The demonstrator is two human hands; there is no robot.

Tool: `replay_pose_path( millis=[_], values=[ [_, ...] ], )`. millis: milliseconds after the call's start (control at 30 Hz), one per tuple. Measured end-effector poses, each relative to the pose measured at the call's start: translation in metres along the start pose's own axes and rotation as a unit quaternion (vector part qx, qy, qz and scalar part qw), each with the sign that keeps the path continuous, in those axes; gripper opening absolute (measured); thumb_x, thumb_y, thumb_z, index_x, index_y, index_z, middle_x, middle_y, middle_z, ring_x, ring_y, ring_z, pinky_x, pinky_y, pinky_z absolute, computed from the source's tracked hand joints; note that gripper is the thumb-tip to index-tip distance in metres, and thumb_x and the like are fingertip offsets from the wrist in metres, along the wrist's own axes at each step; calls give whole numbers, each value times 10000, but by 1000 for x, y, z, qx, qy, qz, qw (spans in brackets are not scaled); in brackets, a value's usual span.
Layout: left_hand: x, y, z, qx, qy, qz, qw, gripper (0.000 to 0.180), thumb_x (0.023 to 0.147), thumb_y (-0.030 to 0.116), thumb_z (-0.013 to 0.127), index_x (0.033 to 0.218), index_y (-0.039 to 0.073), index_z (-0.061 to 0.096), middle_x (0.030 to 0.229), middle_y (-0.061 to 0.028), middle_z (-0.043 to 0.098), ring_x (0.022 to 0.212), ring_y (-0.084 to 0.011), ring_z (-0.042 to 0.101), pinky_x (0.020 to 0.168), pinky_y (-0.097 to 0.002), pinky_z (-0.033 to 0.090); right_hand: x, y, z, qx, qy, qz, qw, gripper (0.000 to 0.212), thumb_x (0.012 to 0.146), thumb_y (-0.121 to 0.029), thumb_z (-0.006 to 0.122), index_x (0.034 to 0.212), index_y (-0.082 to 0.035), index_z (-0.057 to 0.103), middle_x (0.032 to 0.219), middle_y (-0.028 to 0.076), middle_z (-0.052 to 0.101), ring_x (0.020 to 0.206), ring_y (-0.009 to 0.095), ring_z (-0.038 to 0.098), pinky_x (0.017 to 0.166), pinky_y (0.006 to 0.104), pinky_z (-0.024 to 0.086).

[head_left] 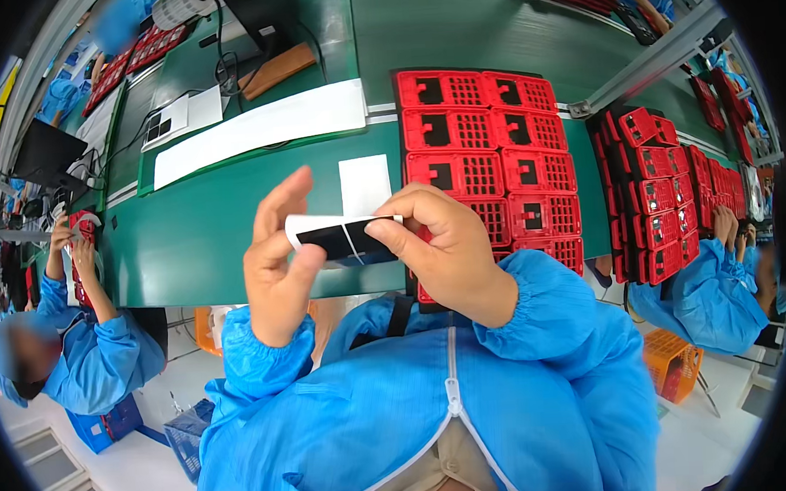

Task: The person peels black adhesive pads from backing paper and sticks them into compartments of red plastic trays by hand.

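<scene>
A small white backing sheet with black rectangular stickers (371,241) is held up in front of me, above the near edge of the green table. My right hand (442,243) pinches its right end between thumb and bent fingers. At its left end, my left hand (278,260) has the thumb in front of the sheet and a finger behind, while another finger stretches upward. The sheet's left end curls slightly. A flat white sheet (365,185) lies on the table just beyond my hands.
Red trays (531,171) with black parts stand in two columns beside my right hand. More red trays (662,200) are stacked farther right. A long white sheet (263,132) lies at back left. People in blue work at both sides, near orange crates (670,364).
</scene>
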State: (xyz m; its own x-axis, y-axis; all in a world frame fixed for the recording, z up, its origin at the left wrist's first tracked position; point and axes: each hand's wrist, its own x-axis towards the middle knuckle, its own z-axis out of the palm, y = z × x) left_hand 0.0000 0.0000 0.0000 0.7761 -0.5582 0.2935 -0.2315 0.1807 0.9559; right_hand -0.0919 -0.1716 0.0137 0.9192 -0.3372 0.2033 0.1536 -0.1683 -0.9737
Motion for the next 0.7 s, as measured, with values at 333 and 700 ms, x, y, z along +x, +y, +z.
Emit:
replay_pose_path(
  millis=[333,700],
  values=[
    [-20,11,5,-71,16,-45,996,158,865,22,600,996,-58,637,992,-123,628,890,-168,614,795,-267,491,-12,2,22,59,17,-34,998,197,786,-175,718,756,-27,592,700,66,561,611,173,490,557,288,395],
    [-17,1,1,54,-2,79,995,104,810,14,656,901,-35,657,951,-128,643,884,-216,629,778,-300,499,-5,-9,8,-114,17,-159,981,174,723,-147,734,830,-68,622,784,69,573,715,242,524,626,333,413]
  ],
)
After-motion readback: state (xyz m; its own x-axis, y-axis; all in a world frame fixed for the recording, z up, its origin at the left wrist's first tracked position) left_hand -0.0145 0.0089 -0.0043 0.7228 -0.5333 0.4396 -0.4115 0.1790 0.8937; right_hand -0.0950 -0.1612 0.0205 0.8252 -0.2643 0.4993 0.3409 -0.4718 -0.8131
